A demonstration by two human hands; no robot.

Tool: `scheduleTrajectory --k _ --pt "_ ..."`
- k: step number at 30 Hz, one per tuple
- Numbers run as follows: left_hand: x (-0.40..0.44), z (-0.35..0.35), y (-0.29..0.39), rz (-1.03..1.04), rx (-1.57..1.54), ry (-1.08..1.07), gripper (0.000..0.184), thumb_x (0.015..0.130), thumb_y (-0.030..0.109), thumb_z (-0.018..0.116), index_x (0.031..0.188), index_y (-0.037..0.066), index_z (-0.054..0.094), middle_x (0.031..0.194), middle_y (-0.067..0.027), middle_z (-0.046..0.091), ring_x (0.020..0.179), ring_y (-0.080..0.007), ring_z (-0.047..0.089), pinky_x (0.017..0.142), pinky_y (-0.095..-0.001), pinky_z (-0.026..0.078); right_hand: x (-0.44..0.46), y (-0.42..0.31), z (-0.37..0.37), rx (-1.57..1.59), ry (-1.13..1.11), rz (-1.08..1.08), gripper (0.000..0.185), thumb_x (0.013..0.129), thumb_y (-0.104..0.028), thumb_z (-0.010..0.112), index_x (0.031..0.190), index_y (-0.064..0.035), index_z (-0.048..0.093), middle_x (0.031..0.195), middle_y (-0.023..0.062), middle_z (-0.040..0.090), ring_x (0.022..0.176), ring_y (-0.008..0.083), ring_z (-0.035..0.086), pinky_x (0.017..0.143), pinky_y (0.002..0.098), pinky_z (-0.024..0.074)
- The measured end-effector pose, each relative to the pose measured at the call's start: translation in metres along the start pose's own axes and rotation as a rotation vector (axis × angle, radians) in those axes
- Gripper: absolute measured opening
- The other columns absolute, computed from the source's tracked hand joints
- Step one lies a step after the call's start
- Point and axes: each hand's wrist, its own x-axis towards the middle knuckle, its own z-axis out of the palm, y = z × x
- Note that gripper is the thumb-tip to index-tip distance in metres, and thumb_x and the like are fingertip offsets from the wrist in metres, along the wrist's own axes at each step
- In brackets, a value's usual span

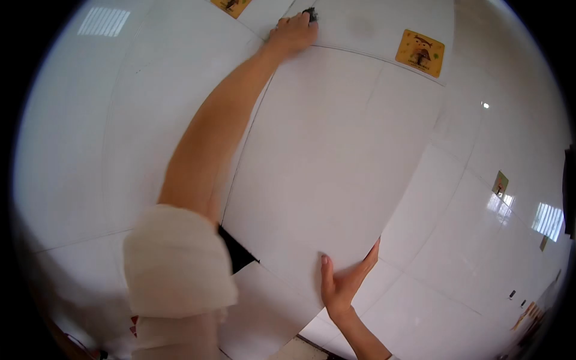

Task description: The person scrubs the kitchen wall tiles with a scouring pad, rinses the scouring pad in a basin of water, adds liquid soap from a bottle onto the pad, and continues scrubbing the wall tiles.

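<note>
Fingers of the left hand (294,33) are bent narrowly around a small black object (310,13), just beyond the far edge of the white panel (330,150). The right hand (345,291) stands with thumb wide from fingers at the panel's near right edge; broad room spans the face between hands, an orange sticker (421,53) at far right.

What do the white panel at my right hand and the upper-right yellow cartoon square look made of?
White panel: perhaps glazed ceramic or laminate; smooth, faintly glossy, straight-edged. Yellow cartoon square: probably printed paper or plastic film, lying flat; finish unclear.
</note>
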Motion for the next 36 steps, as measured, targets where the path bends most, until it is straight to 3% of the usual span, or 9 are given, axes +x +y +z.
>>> scheduleTrajectory --k 4,10,15,20,22,26,27,29,36 --pt "0.056 0.024 -0.061 0.009 0.118 -0.04 0.047 0.085 0.033 0.041 0.118 0.004 0.056 0.118 -0.0183 0.061 0.115 -0.0417 0.047 0.097 -0.0448 0.04 0.001 0.0 0.001 0.032 0.004 0.012 0.093 0.08 -0.017 0.071 0.142 0.0104 0.008 0.147 0.0313 0.014 0.133 0.0443 0.02 0.108 0.0512 0.0185" --pt "-0.068 -0.018 -0.065 0.156 0.281 -0.162 0.045 0.089 0.033 0.043 0.121 0.003 0.055 0.116 -0.0146 0.062 0.112 -0.0398 0.048 0.095 -0.0475 0.039 0.0 -0.002 0.004 0.01 0.035 0.011 0.085 0.083 -0.012 0.066 0.143 0.0075 0.01 0.144 0.0236 0.021 0.131 0.0362 0.024 0.108 0.0462 0.02" --pt "-0.005 0.003 -0.021 -0.13 0.043 0.041 0.038 0.087 0.031 0.043 0.108 0.004 0.058 0.114 -0.0202 0.06 0.107 -0.0376 0.051 0.092 -0.0483 0.04 -0.006 0.007 0.01 0.011 0.029 -0.001 0.092 0.079 -0.016 0.07 0.142 0.0109 0.009 0.147 0.03 0.016 0.132 0.0428 0.021 0.108 0.0507 0.0186" --pt "-0.041 0.007 0.091 0.459 -0.369 0.055 0.04 0.091 0.022 0.043 0.129 0.009 0.043 0.133 -0.0153 0.045 0.128 -0.0372 0.035 0.096 -0.0651 0.03 -0.003 0.002 0.005 0.012 0.009 0.02 0.092 0.079 -0.015 0.07 0.142 0.011 0.009 0.147 0.0302 0.015 0.132 0.0427 0.021 0.108 0.0509 0.0181" --pt "-0.086 0.013 0.116 0.643 -0.306 0.379 0.039 0.091 0.022 0.043 0.127 0.005 0.043 0.129 -0.016 0.048 0.121 -0.0381 0.042 0.095 -0.0598 0.036 -0.004 0.004 0.005 0.01 0.02 0.026 0.091 0.079 -0.014 0.07 0.142 0.0103 0.009 0.146 0.0304 0.016 0.132 0.0431 0.021 0.108 0.051 0.0181" --pt "0.003 0.018 0.029 0.177 -0.202 0.198 0.035 0.091 0.023 0.043 0.117 -0.001 0.046 0.122 -0.0229 0.053 0.113 -0.0394 0.049 0.092 -0.0521 0.042 -0.002 0.003 0.005 -0.013 0.016 0.029 0.091 0.079 -0.014 0.07 0.142 0.0095 0.008 0.146 0.0305 0.015 0.132 0.0437 0.021 0.108 0.0515 0.0178" --pt "0.055 0.045 -0.029 0.412 0.363 0.102 0.037 0.092 0.025 0.043 0.114 -0.004 0.048 0.117 -0.0285 0.053 0.111 -0.0404 0.05 0.091 -0.0525 0.042 0.001 0.001 0.005 -0.035 0.018 0.001 0.088 0.081 -0.013 0.068 0.143 0.0095 0.008 0.145 0.0282 0.018 0.132 0.04 0.023 0.108 0.0487 0.0188" --pt "0.027 0.039 -0.047 0.104 -0.015 0.271 0.037 0.092 0.027 0.041 0.112 -0.003 0.05 0.113 -0.0304 0.055 0.111 -0.0405 0.05 0.09 -0.0519 0.042 -0.001 -0.004 0.003 -0.047 0.01 -0.003 0.086 0.084 -0.012 0.066 0.143 0.0096 0.008 0.145 0.026 0.02 0.133 0.0364 0.024 0.108 0.0458 0.0197" --pt "-0.071 0.019 -0.049 0.135 0.187 0.275 0.032 0.092 0.024 0.043 0.105 -0.003 0.052 0.106 -0.027 0.059 0.101 -0.0419 0.055 0.09 -0.0518 0.041 0.0 0.001 0.005 -0.027 0.032 -0.016 0.088 0.081 -0.013 0.069 0.143 0.0092 0.01 0.147 0.0315 0.015 0.133 0.0452 0.02 0.108 0.0516 0.0185"
